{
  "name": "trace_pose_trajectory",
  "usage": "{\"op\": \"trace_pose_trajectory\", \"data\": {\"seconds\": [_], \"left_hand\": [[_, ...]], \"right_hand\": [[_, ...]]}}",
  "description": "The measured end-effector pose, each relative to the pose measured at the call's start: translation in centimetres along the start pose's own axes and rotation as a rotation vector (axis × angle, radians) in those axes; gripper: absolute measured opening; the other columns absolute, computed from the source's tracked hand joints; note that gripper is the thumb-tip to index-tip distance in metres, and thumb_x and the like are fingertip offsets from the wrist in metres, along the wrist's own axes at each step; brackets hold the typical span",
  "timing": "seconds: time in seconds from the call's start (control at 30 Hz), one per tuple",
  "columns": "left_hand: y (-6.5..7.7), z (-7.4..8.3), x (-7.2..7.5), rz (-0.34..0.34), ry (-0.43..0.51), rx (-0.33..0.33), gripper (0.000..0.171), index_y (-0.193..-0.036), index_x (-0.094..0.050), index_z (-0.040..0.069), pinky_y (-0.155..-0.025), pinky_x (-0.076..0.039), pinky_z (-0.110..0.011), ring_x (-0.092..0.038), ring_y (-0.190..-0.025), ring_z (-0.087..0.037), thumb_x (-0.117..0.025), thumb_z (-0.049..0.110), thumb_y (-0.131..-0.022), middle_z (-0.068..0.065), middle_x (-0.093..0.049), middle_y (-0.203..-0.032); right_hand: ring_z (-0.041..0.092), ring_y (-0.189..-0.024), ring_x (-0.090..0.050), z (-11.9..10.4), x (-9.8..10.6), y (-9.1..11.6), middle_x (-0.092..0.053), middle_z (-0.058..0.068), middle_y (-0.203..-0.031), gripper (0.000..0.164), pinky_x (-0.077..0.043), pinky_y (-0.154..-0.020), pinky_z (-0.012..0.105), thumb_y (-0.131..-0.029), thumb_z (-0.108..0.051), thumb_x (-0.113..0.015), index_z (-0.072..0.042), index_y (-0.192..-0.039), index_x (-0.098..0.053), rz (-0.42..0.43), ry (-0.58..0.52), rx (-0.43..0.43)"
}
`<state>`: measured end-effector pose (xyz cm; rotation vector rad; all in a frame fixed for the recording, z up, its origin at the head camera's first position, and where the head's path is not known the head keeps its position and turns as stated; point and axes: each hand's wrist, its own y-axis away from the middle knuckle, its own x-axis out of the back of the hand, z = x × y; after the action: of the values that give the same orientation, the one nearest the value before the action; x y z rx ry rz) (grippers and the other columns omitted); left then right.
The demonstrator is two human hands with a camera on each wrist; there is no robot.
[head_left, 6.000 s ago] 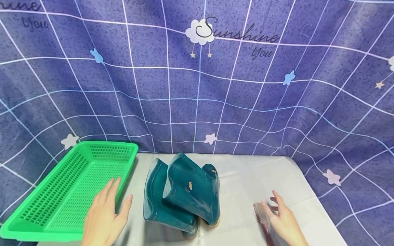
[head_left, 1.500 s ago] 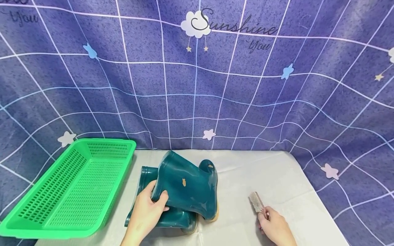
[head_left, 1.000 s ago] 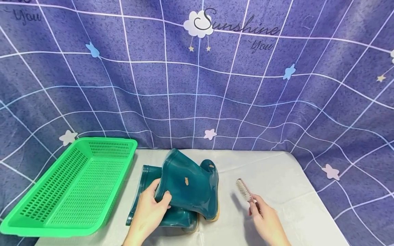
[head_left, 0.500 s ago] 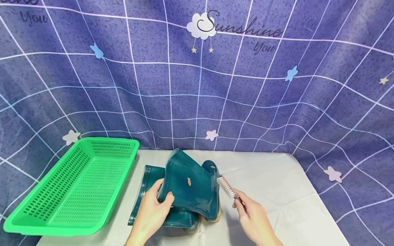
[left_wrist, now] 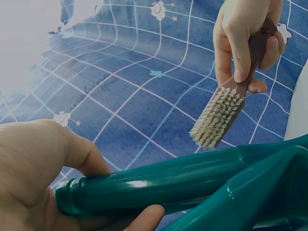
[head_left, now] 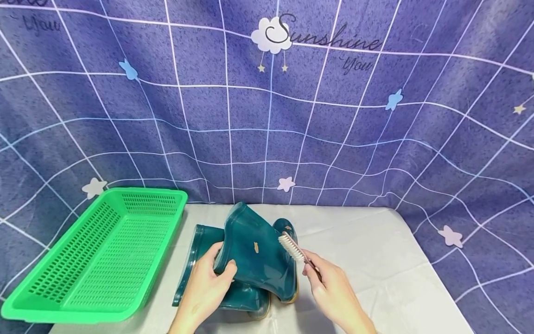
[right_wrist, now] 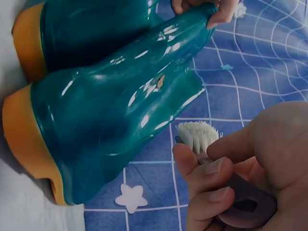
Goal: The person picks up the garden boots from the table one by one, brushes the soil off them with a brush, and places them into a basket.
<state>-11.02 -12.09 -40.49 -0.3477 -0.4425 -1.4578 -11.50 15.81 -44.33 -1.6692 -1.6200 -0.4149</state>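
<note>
Right now the brush (head_left: 292, 248) is being pinched by the right hand (head_left: 331, 292) just right of the upper boot (head_left: 258, 253), whose cuff is being gripped by the left hand (head_left: 206, 290).

Got the top boot (head_left: 254, 255) by its shaft in my left hand (head_left: 206, 290). It's glossy teal rubber with a tan sole and a little gold mark on the side, tilted across the other boot (head_left: 200, 269), which lies flat on the worktop. Brush (head_left: 292, 248) in my right hand (head_left: 333, 297): dark handle, pale bristles at the upper boot's toe.
</note>
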Motion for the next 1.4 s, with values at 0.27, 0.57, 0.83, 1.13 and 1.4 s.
{"op": "trace_pose_trajectory", "data": {"seconds": [0.27,0.57,0.83,1.13,1.4], "left_hand": [[-0.1,-0.2,0.2,0.003,-0.016,-0.003,0.047,-0.148,-0.059,0.014,-0.106,-0.054,-0.056,-0.064,-0.131,-0.029,-0.066,0.025,-0.103,-0.007,-0.073,-0.136],[-0.1,-0.4,0.1,-0.001,-0.019,0.001,0.048,-0.148,-0.060,0.015,-0.104,-0.056,-0.055,-0.065,-0.131,-0.029,-0.066,0.026,-0.103,-0.007,-0.072,-0.136],[0.1,-0.6,-0.1,-0.015,0.017,0.008,0.041,-0.143,-0.064,0.021,-0.093,-0.057,-0.040,-0.069,-0.113,-0.016,-0.068,0.023,-0.102,0.001,-0.076,-0.125],[0.1,-0.3,-0.2,0.005,-0.010,0.004,0.042,-0.143,-0.063,0.020,-0.099,-0.058,-0.046,-0.068,-0.120,-0.020,-0.068,0.024,-0.102,0.000,-0.075,-0.129],[0.0,0.5,-0.3,0.004,-0.018,-0.010,0.041,-0.142,-0.065,0.022,-0.098,-0.057,-0.044,-0.068,-0.118,-0.017,-0.068,0.024,-0.101,0.002,-0.075,-0.129]], "right_hand": [[-0.007,-0.084,-0.062,-0.6,-0.5,-0.1,-0.071,-0.023,-0.099,0.041,-0.053,-0.077,0.025,-0.101,-0.009,-0.069,-0.027,-0.137,-0.073,0.011,0.050,0.024],[-0.010,-0.095,-0.067,-0.5,-1.0,0.1,-0.076,-0.019,-0.119,0.041,-0.060,-0.088,0.030,-0.100,-0.009,-0.072,-0.026,-0.137,-0.073,0.011,0.063,0.097],[-0.008,-0.099,-0.066,-0.4,-1.3,0.6,-0.075,-0.021,-0.119,0.040,-0.061,-0.087,0.029,-0.098,-0.008,-0.073,-0.025,-0.134,-0.074,0.043,0.084,0.142],[-0.004,-0.098,-0.067,-0.2,-1.9,0.4,-0.076,-0.017,-0.117,0.039,-0.062,-0.085,0.029,-0.098,-0.008,-0.073,-0.023,-0.134,-0.074,0.024,0.094,0.236],[-0.005,-0.093,-0.062,-0.5,-2.1,0.5,-0.075,-0.018,-0.115,0.040,-0.060,-0.082,0.030,-0.097,-0.007,-0.073,-0.022,-0.135,-0.074,0.024,0.081,0.213]]}}
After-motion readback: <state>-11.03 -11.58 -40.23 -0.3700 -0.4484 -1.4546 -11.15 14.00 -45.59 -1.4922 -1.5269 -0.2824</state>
